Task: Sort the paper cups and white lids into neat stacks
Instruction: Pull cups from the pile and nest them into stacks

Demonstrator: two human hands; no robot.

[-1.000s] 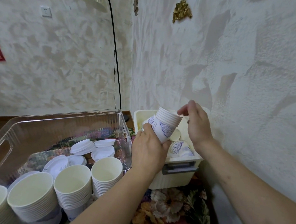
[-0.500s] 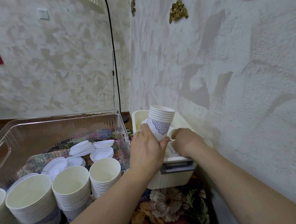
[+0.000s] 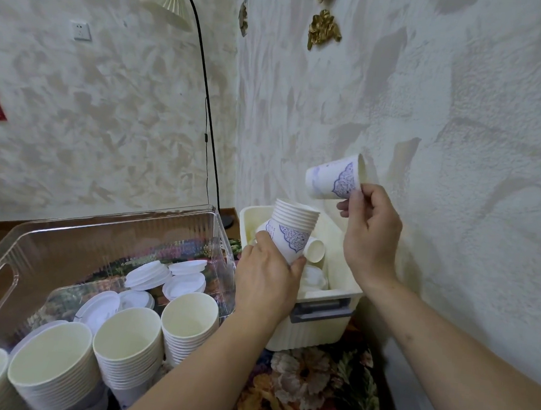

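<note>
My left hand [image 3: 265, 284] grips a nested stack of blue-patterned paper cups [image 3: 291, 230] by its base, tilted slightly right above the cream bin [image 3: 311, 332]. My right hand [image 3: 369, 234] holds a single patterned cup [image 3: 335, 177] on its side, up and to the right of the stack, its mouth facing the wall. Loose cups [image 3: 314, 249] lie inside the cream bin. Several stacks of plain white cups [image 3: 128, 342] stand at lower left. White lids [image 3: 168, 277] lie scattered in the clear plastic bin [image 3: 67, 248].
A textured wall runs close along the right side. A black floor lamp pole [image 3: 205, 104] stands in the corner behind the bins. A floral cloth [image 3: 307, 390] covers the surface under the bins.
My right hand went down into the cream bin, then rose with a single patterned cup, now held above and right of the stack. My left hand kept the stack in about the same place.
</note>
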